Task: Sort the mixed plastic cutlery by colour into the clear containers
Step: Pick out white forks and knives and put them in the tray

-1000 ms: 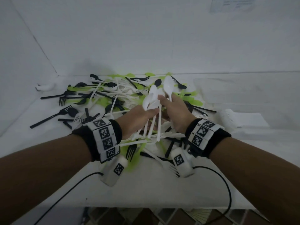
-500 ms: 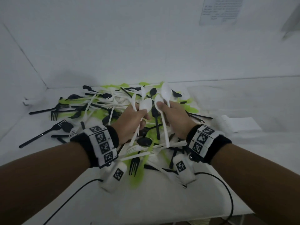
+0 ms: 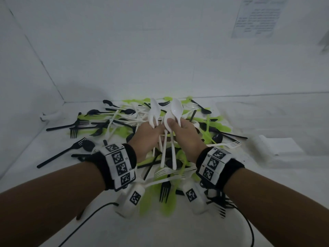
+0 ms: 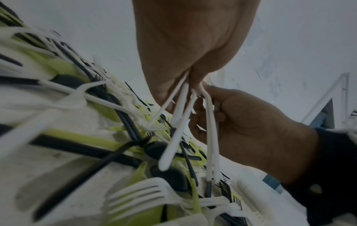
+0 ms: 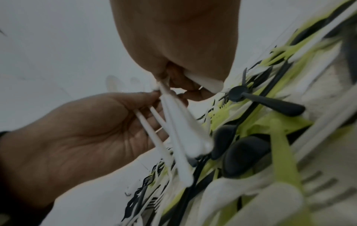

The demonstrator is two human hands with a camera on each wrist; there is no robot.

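Above the mixed heap (image 3: pixel 114 125) on the white surface (image 3: pixel 99 227), the left hand (image 3: pixel 146 138) grips white cutlery (image 3: pixel 153 113); the right hand (image 3: pixel 185 136), touching it, clasps white spoons (image 3: pixel 176 108); handles hang downward, bowls upward; a clear container (image 3: pixel 263 113) lies right, nearer the right hand.

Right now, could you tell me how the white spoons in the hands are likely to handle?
The white spoons look thin, so probably light and slightly bendy. Their handles splay loosely below the right hand and left hand, so one might slip free.
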